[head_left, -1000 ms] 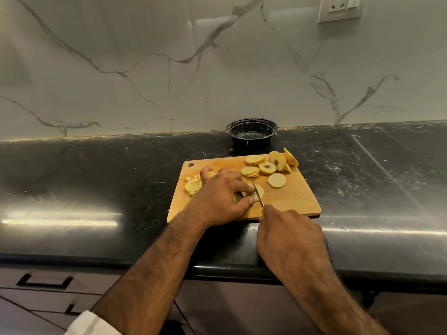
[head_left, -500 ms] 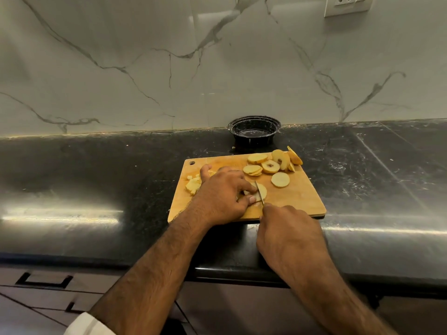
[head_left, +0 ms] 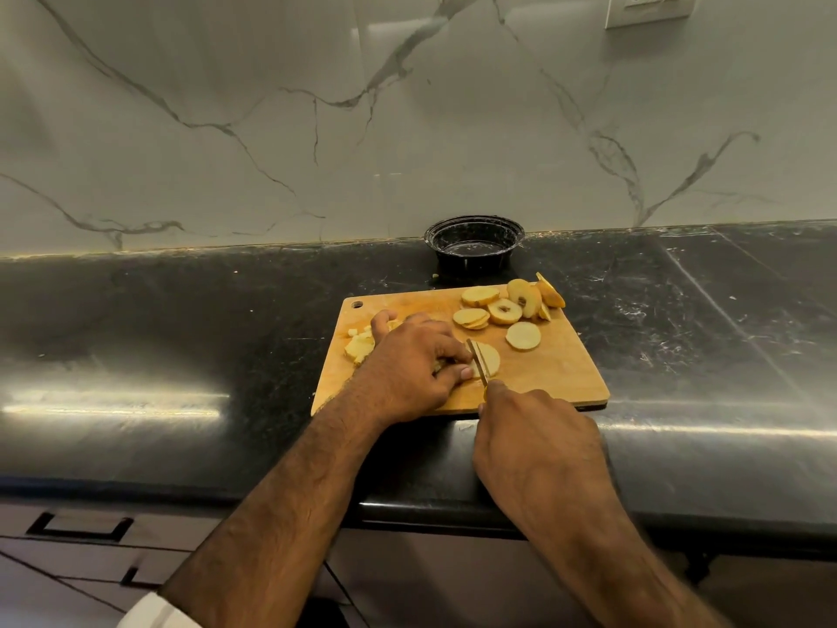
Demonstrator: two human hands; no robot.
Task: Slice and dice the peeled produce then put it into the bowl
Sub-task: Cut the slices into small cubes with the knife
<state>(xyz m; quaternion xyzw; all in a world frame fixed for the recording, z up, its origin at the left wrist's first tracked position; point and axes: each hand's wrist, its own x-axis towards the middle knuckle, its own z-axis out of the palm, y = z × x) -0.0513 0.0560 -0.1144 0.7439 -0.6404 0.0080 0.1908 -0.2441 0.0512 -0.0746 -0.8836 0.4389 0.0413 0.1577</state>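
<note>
Two forearms reach over the black counter to the wooden board. I see my left hand curled, fingertips pinning a pale slice. My right hand grips the knife, its blade standing in that slice beside the left fingers. Loose slices lie beyond, diced bits left; the black bowl sits behind the board.

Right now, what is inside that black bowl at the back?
The black bowl shows only its shiny dark bottom; no cut pieces are visible in it. Its near rim hides a little of the inside.
</note>
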